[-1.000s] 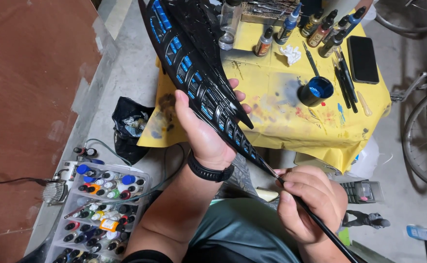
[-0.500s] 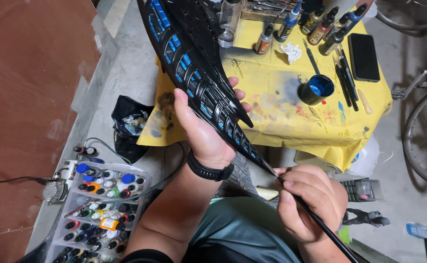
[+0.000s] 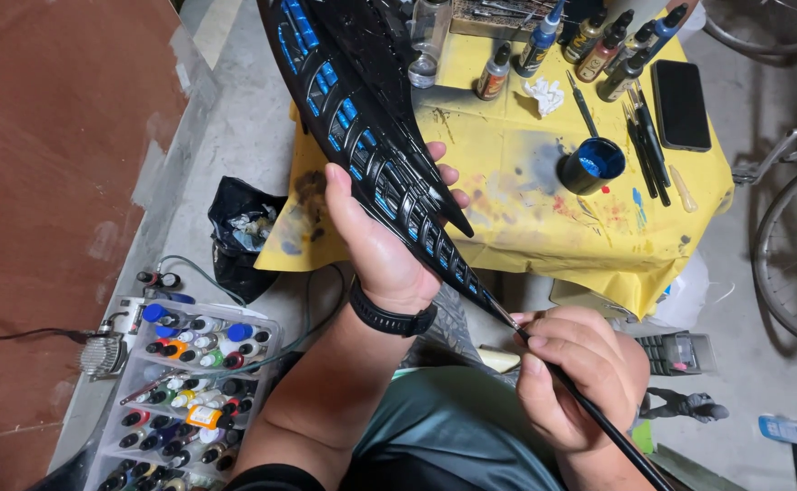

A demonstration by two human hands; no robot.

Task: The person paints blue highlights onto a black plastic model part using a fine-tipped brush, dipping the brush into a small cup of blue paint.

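1. At about five o'clock of the view, the right hand [image 3: 576, 382] has its fingers closed tightly around a thin black paintbrush [image 3: 589, 400], and the brush tip touches the narrow lower end of the black model part [image 3: 371, 136].
2. Near the centre, the left hand [image 3: 385, 241] grips this long black part with blue panels from below; thumb on one side, fingers on the other.
3. From there the part rises toward twelve o'clock, over the yellow tabletop [image 3: 526, 236].
4. On this tabletop, at one o'clock, stand a blue paint cup [image 3: 591, 165], some paint bottles [image 3: 598, 45] and a black phone [image 3: 680, 105].
5. At eight o'clock, on the floor, a clear box of paint bottles [image 3: 180, 400] lies.
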